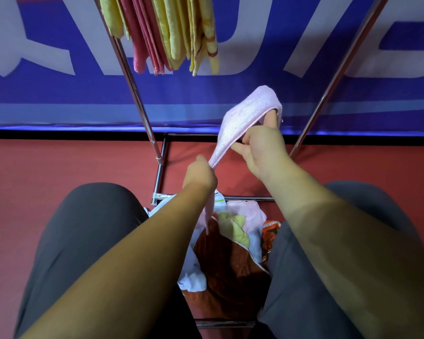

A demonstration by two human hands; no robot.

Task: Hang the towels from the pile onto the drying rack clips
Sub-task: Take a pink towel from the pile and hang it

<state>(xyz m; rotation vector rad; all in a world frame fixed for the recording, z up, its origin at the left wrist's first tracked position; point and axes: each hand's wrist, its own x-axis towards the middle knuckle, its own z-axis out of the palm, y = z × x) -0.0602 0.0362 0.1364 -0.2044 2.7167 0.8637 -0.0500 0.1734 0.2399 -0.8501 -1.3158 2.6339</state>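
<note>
Closed on one pink towel (245,111) — that is how both our hands stand: our left hand (201,177) grips its bunched lower end in a fist, and our right hand (262,148) holds the upper part, with fingers tucked into the fold. Nearest to us, between our knees, the pile (230,260) of towels lies inside the base frame of the drying rack (130,81). The tail of the pink towel hangs down toward the pile; whether it touches, we cannot tell. The towel is lifted but twisted like a rope, so we judge that the step in hand is to open it before hanging. To do this well, we should let the left hand slide along the edge to a corner, hold the other corner with the right hand, and pull the hem flat. Farther up, yellow and red hung towels (169,33) crowd the top of the rack. The clips are out of view — we must raise the towel and look for a free one beside them.
</note>
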